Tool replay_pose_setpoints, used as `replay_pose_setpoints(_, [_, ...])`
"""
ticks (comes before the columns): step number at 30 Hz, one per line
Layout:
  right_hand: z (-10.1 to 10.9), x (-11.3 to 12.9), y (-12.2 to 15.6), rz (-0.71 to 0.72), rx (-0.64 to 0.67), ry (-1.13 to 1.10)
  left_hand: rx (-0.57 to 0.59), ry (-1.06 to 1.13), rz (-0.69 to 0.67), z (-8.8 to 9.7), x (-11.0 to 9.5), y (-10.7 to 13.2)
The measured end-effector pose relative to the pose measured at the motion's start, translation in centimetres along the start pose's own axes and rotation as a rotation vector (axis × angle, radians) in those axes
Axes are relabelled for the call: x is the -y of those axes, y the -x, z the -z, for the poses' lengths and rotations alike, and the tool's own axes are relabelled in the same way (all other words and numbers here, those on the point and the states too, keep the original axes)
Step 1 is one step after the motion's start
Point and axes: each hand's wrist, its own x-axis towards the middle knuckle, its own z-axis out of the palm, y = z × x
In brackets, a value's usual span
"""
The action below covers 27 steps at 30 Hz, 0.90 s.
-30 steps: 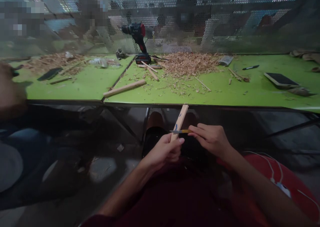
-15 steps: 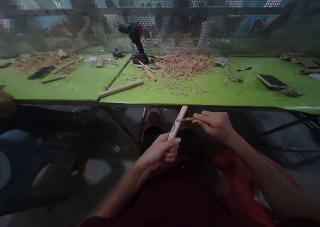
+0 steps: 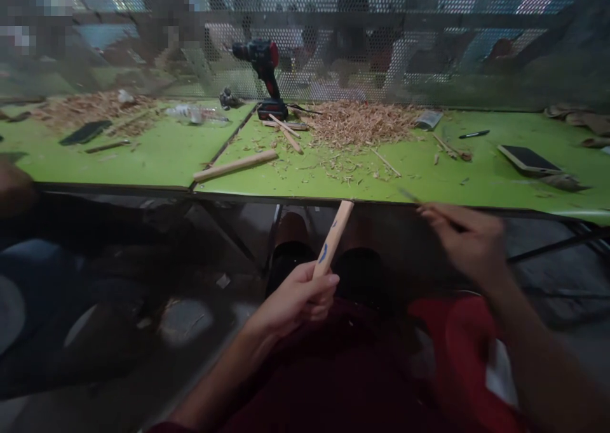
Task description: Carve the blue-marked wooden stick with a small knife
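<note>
My left hand is closed round the lower end of a pale wooden stick with a blue mark, holding it tilted up towards the green table's edge. My right hand is off to the right of the stick, blurred by motion, with its fingers pinched on a thin knife whose blade points up and left. The knife is clear of the stick.
On the table lie a pile of wood shavings, a longer wooden stick, a red and black drill, a pen, and a phone. A perforated screen stands behind. Another person sits at the left.
My right hand has swept the knife up along the stick, off its tip and away to the right. The left hand and stick have sunk slightly.
</note>
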Motion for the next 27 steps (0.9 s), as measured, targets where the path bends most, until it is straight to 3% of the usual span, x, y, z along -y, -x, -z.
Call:
replay_pose_setpoints(3, [-2.7,4.3,2.2,0.137,0.24,-0.119,0.011,-0.029,0.004,-0.4,-0.1,-0.6])
replay_pose_setpoints(6, [-4.4,6.3,2.8,0.246,0.318,-0.07,-0.03,-0.067,-0.007,-0.6,0.1,-0.7])
replay_pose_setpoints(10, [-4.1,5.0,1.6,0.326,0.27,0.091,-0.124,-0.201,-0.053,-0.5,0.7,-0.4])
replay_pose_setpoints(13, [-3.3,3.9,1.0,0.293,0.25,0.136,-0.176,-0.275,-0.085,-0.6,1.2,-0.3])
replay_pose_setpoints(20, [-3.6,6.2,3.4,0.28,0.343,0.008,-0.2,-0.264,-0.12,-1.0,1.3,-0.7])
replay_pose_setpoints(27, [-3.5,6.0,2.4,0.467,0.228,0.178,-0.295,-0.492,-0.211,-0.7,0.9,-0.9])
